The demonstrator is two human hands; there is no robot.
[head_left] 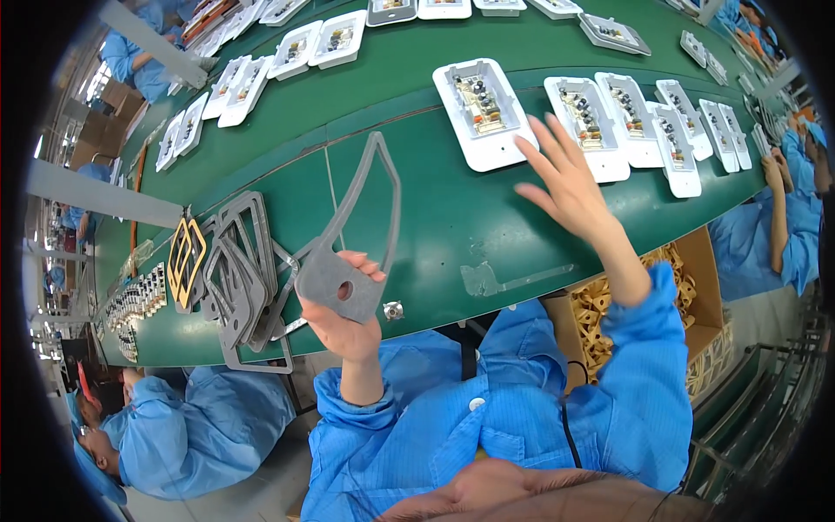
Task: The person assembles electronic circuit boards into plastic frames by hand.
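Note:
My left hand (346, 329) grips a grey gasket-like frame (320, 283) by its wide end, which has a round hole. Its open loop stands up above the green table (417, 217). Over the table, my right hand (570, 196) is open with its fingers spread. Those fingertips are beside the lower right edge of a white plastic housing (497, 157) with a circuit board (478, 103) in it. Whether they touch it I cannot tell. A small round metal part (393, 310) lies to the right of my left hand.
A pile of grey frames (248, 283) and several yellow frames (184, 261) lie left. More white housings (596, 130) stand right, others (339, 39) along the far side. Below the right edge is a cardboard box (703, 261) of tan parts. Co-workers (196, 426) sit on both sides.

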